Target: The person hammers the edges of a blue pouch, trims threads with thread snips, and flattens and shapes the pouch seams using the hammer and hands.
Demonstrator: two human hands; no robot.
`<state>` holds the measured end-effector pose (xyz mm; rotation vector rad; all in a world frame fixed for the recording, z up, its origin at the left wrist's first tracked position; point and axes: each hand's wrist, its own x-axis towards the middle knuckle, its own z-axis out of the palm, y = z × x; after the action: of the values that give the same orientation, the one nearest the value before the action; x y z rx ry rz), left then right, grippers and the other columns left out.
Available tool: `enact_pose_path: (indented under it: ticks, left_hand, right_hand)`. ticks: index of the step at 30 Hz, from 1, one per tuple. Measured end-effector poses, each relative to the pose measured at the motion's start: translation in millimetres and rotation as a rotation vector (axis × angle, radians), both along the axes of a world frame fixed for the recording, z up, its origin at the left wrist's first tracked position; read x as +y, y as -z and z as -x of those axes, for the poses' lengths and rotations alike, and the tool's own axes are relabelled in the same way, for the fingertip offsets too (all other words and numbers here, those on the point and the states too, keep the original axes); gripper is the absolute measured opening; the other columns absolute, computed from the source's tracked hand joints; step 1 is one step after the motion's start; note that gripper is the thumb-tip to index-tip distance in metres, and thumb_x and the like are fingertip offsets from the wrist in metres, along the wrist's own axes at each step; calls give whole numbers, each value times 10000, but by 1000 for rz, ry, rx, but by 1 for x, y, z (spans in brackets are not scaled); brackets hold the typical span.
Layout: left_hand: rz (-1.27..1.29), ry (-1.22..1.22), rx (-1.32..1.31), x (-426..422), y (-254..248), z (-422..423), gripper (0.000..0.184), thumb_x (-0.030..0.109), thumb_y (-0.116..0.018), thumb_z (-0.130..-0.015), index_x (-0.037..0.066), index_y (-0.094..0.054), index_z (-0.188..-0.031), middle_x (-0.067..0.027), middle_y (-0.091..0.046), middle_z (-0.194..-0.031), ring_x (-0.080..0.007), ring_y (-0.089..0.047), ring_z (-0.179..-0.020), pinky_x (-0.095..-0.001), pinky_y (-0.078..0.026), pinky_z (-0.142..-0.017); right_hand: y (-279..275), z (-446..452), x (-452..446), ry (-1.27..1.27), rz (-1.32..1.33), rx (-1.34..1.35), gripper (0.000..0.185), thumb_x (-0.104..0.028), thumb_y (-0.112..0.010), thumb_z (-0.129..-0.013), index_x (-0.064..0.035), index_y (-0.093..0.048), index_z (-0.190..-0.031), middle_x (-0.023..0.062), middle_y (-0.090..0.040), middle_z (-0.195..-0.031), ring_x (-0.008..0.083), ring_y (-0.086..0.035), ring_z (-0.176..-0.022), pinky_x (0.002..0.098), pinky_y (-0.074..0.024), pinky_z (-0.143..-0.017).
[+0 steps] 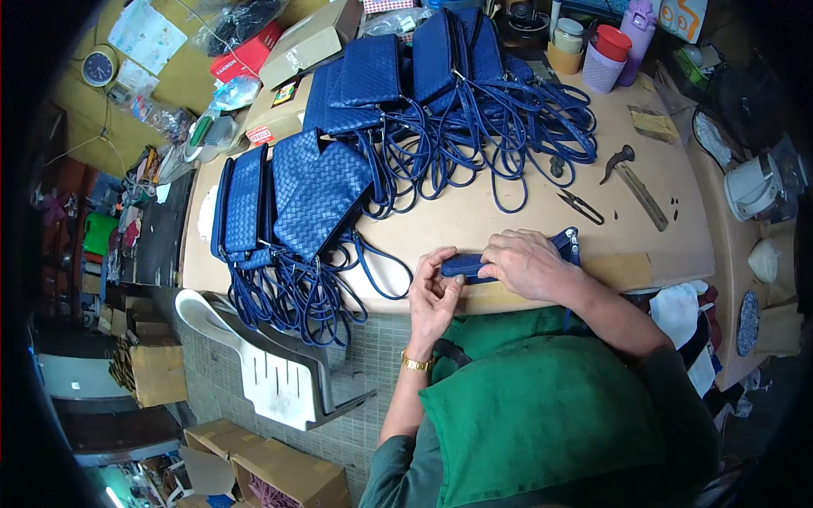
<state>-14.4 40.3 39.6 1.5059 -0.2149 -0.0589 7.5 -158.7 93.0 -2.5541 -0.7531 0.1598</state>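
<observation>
Near the front edge of the table I have a blue bag (461, 267) in both hands, its narrow zipped side turned up. My left hand (434, 292) pinches its left end between thumb and fingers. Bent over its middle, my right hand (525, 264) grips it and hides part of it. A blue strap end with metal hardware (572, 239) sticks out past my right wrist. To the left lie several finished-looking blue woven bags (322, 190) with long thin straps. Another pile of blue bags (368, 72) is at the back, its straps tangled in front.
Thread snips (581, 207) and a hammer (639, 190) lie at the right. A purple bottle (637, 38) and a red-lidded cup (610, 59) stand at the back. A cardboard box (309, 42) is at back left. A white plastic chair (275, 385) stands left of me on the tiled floor.
</observation>
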Motion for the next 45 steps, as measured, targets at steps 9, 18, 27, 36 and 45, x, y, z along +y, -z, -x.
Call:
enact_pose_path:
  ticks: [9, 18, 27, 36, 45]
  left_hand:
    - [-50, -30, 21, 1, -7, 3, 579, 0, -670, -833, -15, -419, -1354, -120, -403, -1333, -166, -577, -1028, -269, -512, -860]
    - [-624, 46, -626, -24, -79, -19, 686, 274, -708, -806, -2, -446, -1377, -229, -432, -1416, -400, -413, -1300, -465, -287, -1106]
    - [-1005, 345, -634, -34, -19, -10, 403, 149, -654, -807, 107, -637, -1208, -64, -623, -1170, -257, -551, -1069, -390, -419, -877]
    - [-814, 223, -394, -47, -18, -24, 207, 213, -730, -786, 71, -735, -936, -86, -651, -912, -258, -598, -849, -335, -475, -739]
    - [-843, 294, -158, -54, -14, -34, 165, 203, -709, -812, 45, -669, -835, -105, -632, -800, -275, -616, -761, -359, -472, -688]
  right_hand:
    - [-4, 1, -1, 90, -231, -234, 148, -165, -654, -836, -33, -603, -790, 106, -594, -787, 284, -597, -763, 396, -477, -662]
    - [-17, 13, 20, 371, -1480, 375, 185, -164, -529, -990, -15, -554, -884, -24, -550, -758, 49, -569, -758, 214, -487, -617]
    - [-5, 35, -101, 171, -329, 412, 184, -205, -589, -893, -27, -630, -905, 133, -650, -757, 275, -635, -705, 388, -485, -672]
    - [48, -64, -127, 675, -278, -182, 235, -175, -640, -868, -48, -560, -1050, 160, -569, -1005, 350, -590, -936, 437, -473, -789]
    - [42, -71, -118, 628, -36, -296, 308, -184, -630, -859, -63, -524, -1121, 180, -561, -1045, 377, -589, -950, 483, -471, -806]
